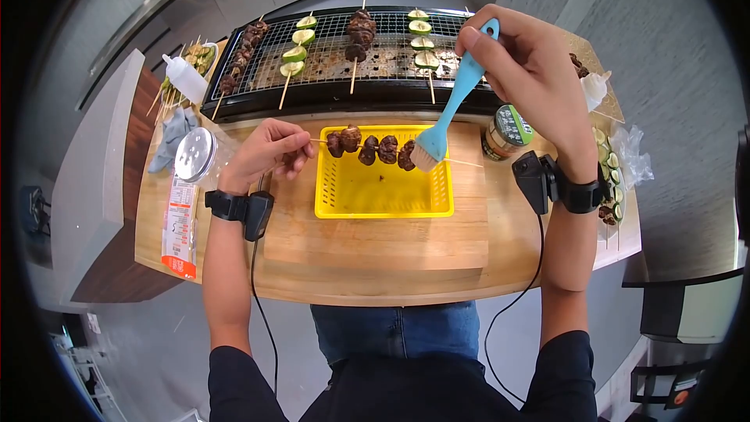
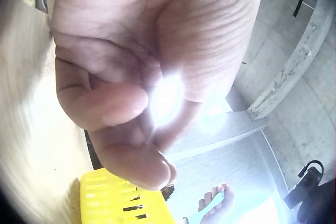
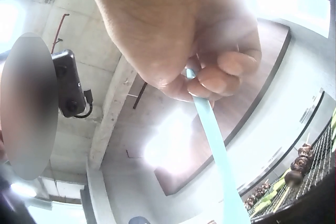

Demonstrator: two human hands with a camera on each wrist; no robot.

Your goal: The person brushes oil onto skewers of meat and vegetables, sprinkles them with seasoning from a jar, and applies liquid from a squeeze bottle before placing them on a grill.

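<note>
Right grip point(image 1: 539, 72) holding one brush point(image 1: 458, 98), left grip point(image 1: 270, 150) one skewer point(image 1: 387, 150); one basket point(image 1: 375, 195)

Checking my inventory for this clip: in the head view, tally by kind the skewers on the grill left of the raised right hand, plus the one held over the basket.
Brown-chunk skewers: 3
Green-slice skewers: 2
Total: 5
</note>
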